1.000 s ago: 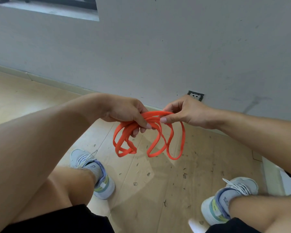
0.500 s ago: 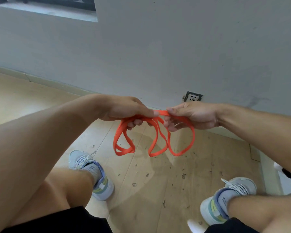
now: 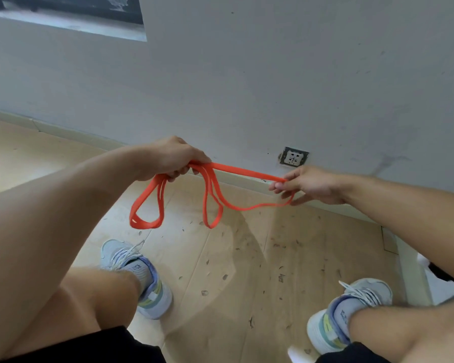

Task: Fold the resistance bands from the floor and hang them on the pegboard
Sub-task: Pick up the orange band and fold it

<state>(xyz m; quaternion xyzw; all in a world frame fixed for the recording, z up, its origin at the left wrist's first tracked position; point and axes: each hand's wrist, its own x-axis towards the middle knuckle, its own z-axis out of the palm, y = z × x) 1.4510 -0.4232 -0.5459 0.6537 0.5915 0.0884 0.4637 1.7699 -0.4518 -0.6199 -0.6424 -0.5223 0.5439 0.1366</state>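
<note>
An orange resistance band (image 3: 244,171) hangs in the air between my two hands, above the wooden floor. My left hand (image 3: 174,158) is closed around a bunch of its strands, and two folded loops droop below it. My right hand (image 3: 306,184) pinches one end loop between thumb and fingers, off to the right. A flat strand runs taut between the hands, and a slacker strand sags beneath it. No pegboard is in view.
A grey wall (image 3: 273,74) stands close ahead with a power socket (image 3: 293,159) just above the skirting. The wooden floor (image 3: 247,258) is strewn with small debris. My two legs and grey sneakers (image 3: 139,273) flank the floor below the band.
My right hand has moved to the right, away from the left, drawing one loop out so the band stretches between the hands. The left hand has stayed nearly in place.
</note>
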